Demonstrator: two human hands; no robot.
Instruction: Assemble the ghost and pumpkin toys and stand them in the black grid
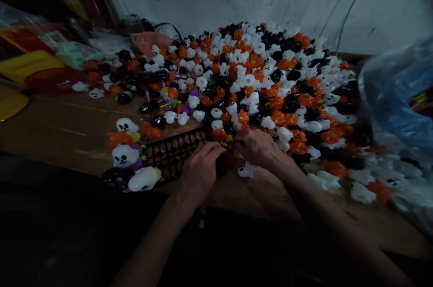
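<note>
My left hand (200, 167) is closed beside the right end of a black plastic grid rack (172, 151), its fingertips drawn together near a small yellow piece (229, 138). Close to it, my right hand (259, 147) is also closed, fingers bent at the front of the toy heap. What either hand grips is hidden by the fingers and dim light. An orange cat-like head (242, 117) shows just past my right fingers; I cannot tell if they touch it. A white ghost head (246, 170) lies below my right hand. Finished-looking ghost toys (125, 156) line the rack's left end.
A large heap of white, orange and black plastic heads (250, 79) covers the back of the brown table (67, 129). Clear plastic bags (395, 84) stand at right. Yellow scoop-like containers (30, 66) and an orange basket (152, 43) are at left. The table's front edge runs below my hands.
</note>
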